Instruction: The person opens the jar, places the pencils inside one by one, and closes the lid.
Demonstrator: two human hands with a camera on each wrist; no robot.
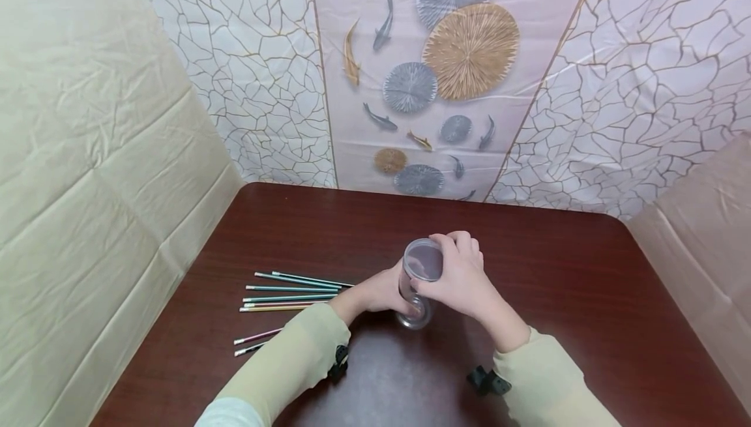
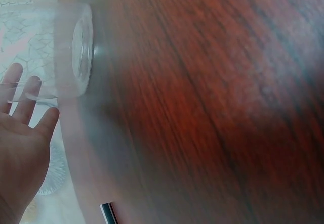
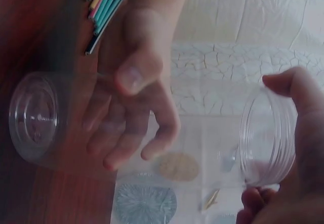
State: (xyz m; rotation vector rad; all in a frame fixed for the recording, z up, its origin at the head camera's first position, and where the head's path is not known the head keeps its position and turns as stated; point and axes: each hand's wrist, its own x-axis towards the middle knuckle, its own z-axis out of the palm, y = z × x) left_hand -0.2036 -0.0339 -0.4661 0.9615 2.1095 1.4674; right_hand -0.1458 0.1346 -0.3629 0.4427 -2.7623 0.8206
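A clear plastic jar (image 1: 424, 261), tall and round, stands about upright between my two hands, its mouth uncovered. My right hand (image 1: 459, 277) grips it at the top, with thumb and fingers on opposite sides of the threaded rim (image 3: 271, 138). Lower down, my left hand (image 1: 384, 290) holds the jar's side; through the clear wall its thumb shows on one side and its fingers on the other. The base (image 3: 36, 118) is close to the table; whether it touches I cannot tell.
Several pencils (image 1: 293, 288) in teal, yellow, pink and black lie on the dark wooden table (image 1: 557, 296), to the left and partly behind the left arm. Patterned cloth (image 1: 264, 75) hangs along the back edge, plain cloth (image 1: 88, 173) at the left side.
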